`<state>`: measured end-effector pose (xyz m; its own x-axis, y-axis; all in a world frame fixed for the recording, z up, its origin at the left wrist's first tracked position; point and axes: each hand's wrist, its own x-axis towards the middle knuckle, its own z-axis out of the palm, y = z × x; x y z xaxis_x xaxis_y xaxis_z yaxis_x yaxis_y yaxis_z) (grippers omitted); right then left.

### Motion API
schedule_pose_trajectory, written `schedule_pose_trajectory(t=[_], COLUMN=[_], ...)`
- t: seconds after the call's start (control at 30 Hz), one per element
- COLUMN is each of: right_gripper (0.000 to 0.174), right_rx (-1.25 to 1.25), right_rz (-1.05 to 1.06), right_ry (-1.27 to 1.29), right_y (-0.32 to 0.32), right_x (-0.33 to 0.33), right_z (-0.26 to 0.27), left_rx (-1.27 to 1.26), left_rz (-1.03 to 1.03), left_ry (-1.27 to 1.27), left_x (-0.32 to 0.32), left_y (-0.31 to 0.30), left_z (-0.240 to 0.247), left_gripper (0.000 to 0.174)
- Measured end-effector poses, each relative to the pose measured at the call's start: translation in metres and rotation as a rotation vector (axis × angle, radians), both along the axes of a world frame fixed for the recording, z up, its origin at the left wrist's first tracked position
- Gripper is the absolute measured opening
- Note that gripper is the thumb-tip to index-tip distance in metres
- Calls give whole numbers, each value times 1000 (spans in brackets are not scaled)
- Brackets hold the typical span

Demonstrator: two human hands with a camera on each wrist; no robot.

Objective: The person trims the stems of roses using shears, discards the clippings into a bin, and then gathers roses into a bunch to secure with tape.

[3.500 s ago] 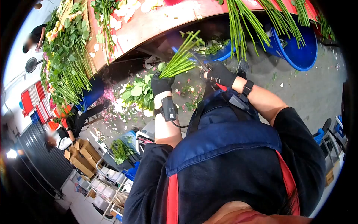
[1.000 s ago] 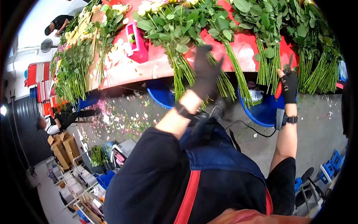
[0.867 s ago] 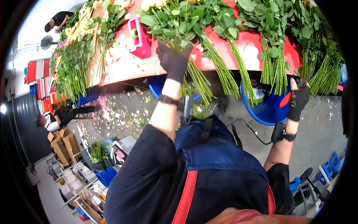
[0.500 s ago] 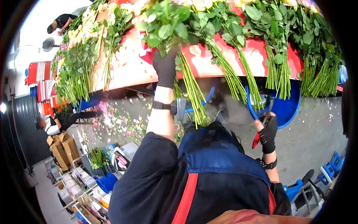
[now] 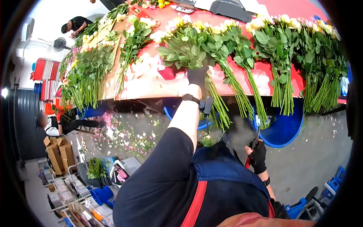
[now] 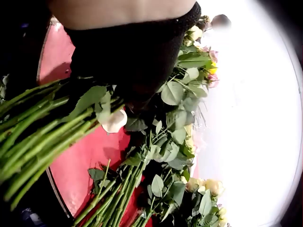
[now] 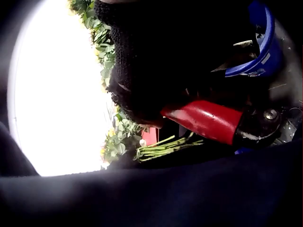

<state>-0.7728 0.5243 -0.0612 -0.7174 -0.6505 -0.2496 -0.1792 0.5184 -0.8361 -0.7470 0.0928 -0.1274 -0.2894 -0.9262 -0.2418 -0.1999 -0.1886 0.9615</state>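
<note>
L hand [image 5: 197,76]: nbr rose bunch [image 5: 235,87] crowding rt; red table [image 5: 151,86] leaving room lt.
R hand [image 5: 258,157]: blue bucket [image 5: 285,132] blocking fwd-rt; floor [image 5: 298,164] opening rt.

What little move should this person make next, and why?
I'd probably draw the bunch toward the shears: the left hand seems to hold it, its stems jut past the table, and the right hand grips the shears, apart from those stems.
</note>
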Motion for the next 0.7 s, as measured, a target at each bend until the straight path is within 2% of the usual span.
schedule_pose_trajectory(t=[0.1,0.2,0.23,0.27,0.33,0.37,0.4,0.47,0.5,0.57,0.63,0.7], right_gripper=[46,42,41,38,34,29,34,44,56,65,68,71], right_rx=[-10,-29,-39,-73,-147,-216,-359,-382,-273,-287,-288,-261], right_rz=[-20,-51,-63,-121,-230,-351,-500,-481,-379,-302,-173,-38], right_ry=[-12,-54,-63,-235,-574,-867,-1138,-1396,-1296,-1344,-1347,-1378], right_y=[3,1,0,0,-1,-7,-1,-4,10,9,-5,-21], right_x=[9,18,21,23,22,21,27,43,46,62,70,72], right_z=[0,6,7,8,16,30,24,48,28,30,47,59], left_rx=[357,561,526,270,300,276,251,347,240,480,973,924], left_rz=[-193,-120,-53,-158,-208,-175,-138,-146,-139,3,-173,-461], left_ry=[194,359,457,350,479,405,331,341,537,966,1395,1576], left_x=[13,20,17,25,42,52,65,98,119,176,250,293], left_y=[15,18,24,23,31,37,44,71,78,89,110,136], left_z=[78,107,113,99,83,70,62,100,70,8,36,69], left_gripper=[18,18,15,17,19,23,28,44,47,50,53,61])
